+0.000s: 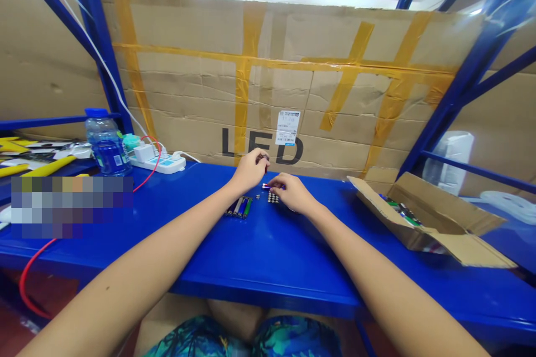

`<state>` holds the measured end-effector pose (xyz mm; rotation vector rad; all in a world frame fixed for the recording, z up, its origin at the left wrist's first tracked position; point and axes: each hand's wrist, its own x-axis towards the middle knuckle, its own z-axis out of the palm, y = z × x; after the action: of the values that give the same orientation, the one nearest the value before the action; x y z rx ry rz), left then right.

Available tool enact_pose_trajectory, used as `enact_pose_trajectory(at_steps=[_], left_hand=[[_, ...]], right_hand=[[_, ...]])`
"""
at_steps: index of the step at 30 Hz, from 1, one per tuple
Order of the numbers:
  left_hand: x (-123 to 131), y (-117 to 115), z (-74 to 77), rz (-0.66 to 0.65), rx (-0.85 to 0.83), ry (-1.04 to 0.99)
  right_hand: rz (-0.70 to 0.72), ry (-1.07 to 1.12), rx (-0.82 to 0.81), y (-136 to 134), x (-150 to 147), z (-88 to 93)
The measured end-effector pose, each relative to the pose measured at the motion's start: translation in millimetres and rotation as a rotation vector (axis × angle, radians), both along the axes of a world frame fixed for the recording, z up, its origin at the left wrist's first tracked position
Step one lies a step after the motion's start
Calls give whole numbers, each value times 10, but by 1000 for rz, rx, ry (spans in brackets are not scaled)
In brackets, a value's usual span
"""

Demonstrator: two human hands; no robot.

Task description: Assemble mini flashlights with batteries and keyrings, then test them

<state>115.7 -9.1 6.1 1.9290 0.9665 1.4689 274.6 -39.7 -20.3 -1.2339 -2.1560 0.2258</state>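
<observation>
Seen left to right along the blue worktop (268,256): water bottle (104,144) and power strip (157,160) parked far left of the row of slim cylinders (239,207), out of the way. Left hand (250,169) raised just above that row, fingertips pinched on something too small to identify. Right hand (291,192) just right of it, pinching a small purple-tipped piece (268,186) low over a cluster of tiny parts (273,197), apparently for close fitting. Open cardboard box (422,217) far right, within reach.

Blue shelf (268,256), pens (239,207) at centre, box (427,217) at 3 o'clock, bottle (106,144) and power strip (157,160) at 10 o'clock
</observation>
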Motion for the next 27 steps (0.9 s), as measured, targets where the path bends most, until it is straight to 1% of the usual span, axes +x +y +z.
enact_pose_trajectory(at_steps=[3,5,7,9,12,14,16,17,19,23,27], left_hand=[[-7,67,-44,-4,-44,-90],[-12,78,-51,0,-103,-135],[-15,71,-43,2,-143,-160],[-13,56,-32,-9,-151,-174],[6,42,-36,-37,-147,-166],[24,35,-56,-50,-138,-132],[41,24,-82,-52,-117,-66],[48,15,-95,-51,-103,-18],[58,-12,-115,-41,-52,102],[82,-96,-121,-12,98,289],[116,-191,-101,-94,128,338]], right_hand=[[103,-214,127,-27,-140,-15],[133,-338,171,-37,-225,-35],[134,-400,156,-38,-273,-56],[125,-382,99,-37,-276,-62],[110,-223,24,-40,-201,-12],[63,-30,40,-41,-104,55],[-17,204,94,-32,21,124],[-46,300,95,-25,87,152],[-41,450,66,-7,211,189],[27,573,15,6,349,209],[81,565,-20,-23,357,228]])
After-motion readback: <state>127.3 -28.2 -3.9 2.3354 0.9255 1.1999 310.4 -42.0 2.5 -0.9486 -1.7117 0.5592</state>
